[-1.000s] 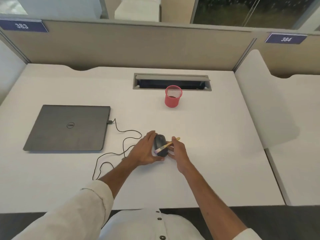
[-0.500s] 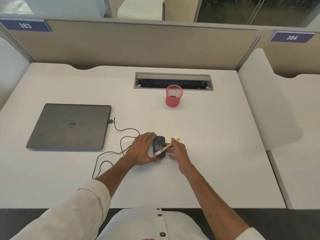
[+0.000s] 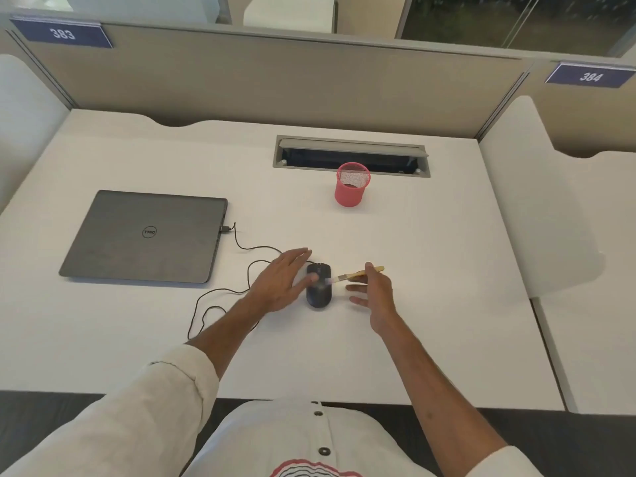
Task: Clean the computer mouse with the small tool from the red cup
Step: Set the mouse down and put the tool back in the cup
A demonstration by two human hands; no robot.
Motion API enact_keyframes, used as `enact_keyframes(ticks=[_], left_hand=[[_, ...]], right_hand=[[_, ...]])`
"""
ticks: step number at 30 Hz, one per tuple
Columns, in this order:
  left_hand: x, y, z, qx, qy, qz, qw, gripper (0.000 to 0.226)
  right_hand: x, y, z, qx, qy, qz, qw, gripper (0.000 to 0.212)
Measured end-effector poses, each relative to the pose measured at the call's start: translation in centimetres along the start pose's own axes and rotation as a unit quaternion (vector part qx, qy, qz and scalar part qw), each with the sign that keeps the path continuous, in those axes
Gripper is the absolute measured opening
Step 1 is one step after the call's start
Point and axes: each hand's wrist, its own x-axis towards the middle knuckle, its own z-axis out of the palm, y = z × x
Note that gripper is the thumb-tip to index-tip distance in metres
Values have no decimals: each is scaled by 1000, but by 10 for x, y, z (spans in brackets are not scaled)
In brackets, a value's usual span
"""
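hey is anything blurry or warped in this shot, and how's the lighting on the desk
Head view: the left hand and the brush bristles over the mouse smear with motion blur; wide-angle distortion bows the partition and desk edges; lighting is soft and even, with faint shadows and no glare.
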Motion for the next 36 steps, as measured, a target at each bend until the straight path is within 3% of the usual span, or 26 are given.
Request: enact_keyframes(ticks=[2, 4, 10, 13, 18, 21, 26, 30, 36], left_hand=[[4, 0, -7, -7, 44, 1, 999, 52], [10, -1, -13, 13, 61, 5, 998, 48], [32, -2, -20, 77, 44, -9, 996, 52], [43, -3, -19, 112, 28, -14, 993, 55], [61, -5, -15, 127, -12, -39, 991, 64], [76, -8, -12, 116, -31, -53, 991, 67], [97, -14, -5, 93, -40, -46, 994, 68], [115, -21, 0, 86, -35, -46, 995, 69], [131, -36, 10, 80, -27, -53, 995, 69]], right_hand=[[1, -8, -4, 5, 26, -14, 1000, 46], [2, -15, -7, 12, 34, -36, 999, 40], [3, -28, -2, 37, -2, -93, 995, 20], [7, -36, 1, 94, -45, -71, 992, 11], [16, -52, 0, 166, -106, -35, 980, 15], [25, -64, 2, 147, -108, -44, 982, 12], [45, -96, 14, 31, -89, -74, 993, 28], [66, -130, 30, -52, -38, -128, 990, 19], [113, -179, 46, -45, 36, -220, 974, 14]])
